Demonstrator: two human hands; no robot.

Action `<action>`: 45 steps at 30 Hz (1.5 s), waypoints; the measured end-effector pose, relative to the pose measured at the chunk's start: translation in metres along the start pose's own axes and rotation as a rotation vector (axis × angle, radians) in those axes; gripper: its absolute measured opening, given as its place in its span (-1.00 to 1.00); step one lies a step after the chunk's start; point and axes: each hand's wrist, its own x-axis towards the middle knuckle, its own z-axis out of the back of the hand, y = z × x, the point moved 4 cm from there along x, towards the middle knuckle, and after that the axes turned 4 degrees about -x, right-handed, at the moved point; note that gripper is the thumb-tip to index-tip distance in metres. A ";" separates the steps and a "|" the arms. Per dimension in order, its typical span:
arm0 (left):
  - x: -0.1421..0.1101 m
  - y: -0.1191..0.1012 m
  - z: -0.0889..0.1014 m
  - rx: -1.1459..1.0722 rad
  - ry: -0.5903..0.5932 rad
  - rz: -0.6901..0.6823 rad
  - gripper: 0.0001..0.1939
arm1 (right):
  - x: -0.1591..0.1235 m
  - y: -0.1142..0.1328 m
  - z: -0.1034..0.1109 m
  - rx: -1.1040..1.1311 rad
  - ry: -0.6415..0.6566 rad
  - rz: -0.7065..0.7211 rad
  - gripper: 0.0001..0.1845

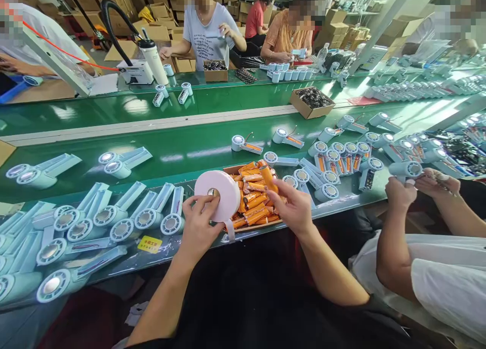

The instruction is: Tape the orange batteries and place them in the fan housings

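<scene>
My left hand (197,227) grips a wide roll of white tape (228,187), with fingertips at its core hole. A short loose end of tape (230,231) hangs from the roll's lower edge. Between the thumb and fingers of my right hand (294,207) is an orange cylindrical battery (268,177), tilted above a pile of similar orange batteries (255,201). They fill a shallow cardboard box (261,228), partly hidden behind the roll. To the left of my hands lie several light-blue fan housings (122,229) with open handles.
More housings with orange batteries and wires (334,154) crowd the bench to the right, beside a co-worker's hands (402,189). A green conveyor belt (182,123) runs behind, carrying a carton of black parts (311,112). A yellow label (150,244) lies near the bench edge. Other people sit across.
</scene>
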 end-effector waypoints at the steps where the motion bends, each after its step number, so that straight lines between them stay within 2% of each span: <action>1: 0.000 -0.002 -0.001 0.002 -0.003 -0.010 -0.47 | -0.004 0.004 -0.004 -0.005 -0.002 -0.011 -0.71; 3: 0.000 -0.005 -0.002 0.007 -0.004 -0.028 -0.48 | -0.013 0.008 -0.016 0.011 0.057 -0.072 -0.60; 5: 0.000 -0.005 -0.003 0.023 -0.007 -0.027 -0.49 | -0.022 0.010 -0.029 0.093 0.154 -0.174 -0.60; 8: 0.000 -0.002 -0.002 0.054 -0.017 -0.031 -0.54 | -0.026 0.008 -0.045 0.391 0.278 -0.411 -0.48; 10: 0.002 -0.002 0.001 0.080 -0.041 -0.072 -0.55 | -0.018 0.007 -0.050 0.597 0.352 -0.545 -0.39; 13: 0.004 -0.005 0.005 0.141 -0.091 -0.100 -0.54 | 0.001 0.007 -0.054 0.739 0.520 -0.616 -0.46; 15: 0.004 -0.008 0.003 0.164 -0.112 -0.056 -0.54 | 0.007 0.007 -0.056 0.765 0.570 -0.633 -0.53; 17: 0.002 -0.014 -0.003 0.146 -0.140 0.025 -0.55 | 0.005 0.008 -0.060 0.793 0.434 -0.676 -0.55; 20: 0.001 -0.027 -0.017 0.092 -0.199 0.154 -0.57 | -0.018 0.011 -0.071 0.856 0.016 -0.765 -0.52; 22: 0.005 -0.038 -0.026 0.101 -0.254 0.208 -0.65 | -0.040 0.016 -0.084 0.903 -0.186 -0.811 -0.51; 25: 0.011 -0.048 -0.034 0.132 -0.329 0.258 -0.73 | -0.053 0.018 -0.097 0.950 -0.260 -0.833 -0.50; 27: 0.012 -0.048 -0.039 0.101 -0.282 0.296 -0.71 | -0.040 0.008 -0.088 0.918 -0.227 -0.804 -0.51; 29: 0.012 -0.045 -0.044 0.052 -0.141 0.321 -0.67 | -0.010 -0.010 -0.059 0.820 -0.250 -0.700 -0.55; 31: 0.013 -0.040 -0.048 0.003 0.040 0.297 -0.57 | 0.026 -0.030 -0.017 0.707 -0.393 -0.528 -0.62; 33: 0.015 -0.034 -0.048 -0.085 0.206 0.203 -0.38 | 0.051 -0.048 0.014 0.716 -0.482 -0.478 -0.71; 34: 0.016 -0.028 -0.045 -0.144 0.262 0.152 -0.29 | 0.058 -0.055 0.022 0.746 -0.492 -0.465 -0.73; 35: 0.016 -0.019 -0.040 -0.190 0.289 0.118 -0.25 | 0.060 -0.058 0.026 0.785 -0.475 -0.466 -0.73; 37: 0.012 0.006 -0.023 -0.162 0.263 0.142 -0.36 | 0.051 -0.059 0.025 0.846 -0.397 -0.464 -0.60; 40: -0.008 0.048 0.007 0.193 0.229 0.327 -0.52 | 0.022 -0.054 0.022 0.859 -0.292 -0.479 -0.41; 42: -0.023 0.066 0.022 0.413 0.306 0.397 -0.48 | 0.006 -0.055 0.024 0.828 -0.276 -0.501 -0.35; 45: -0.033 0.077 0.033 0.553 0.435 0.406 -0.44 | -0.002 -0.060 0.031 0.756 -0.265 -0.519 -0.33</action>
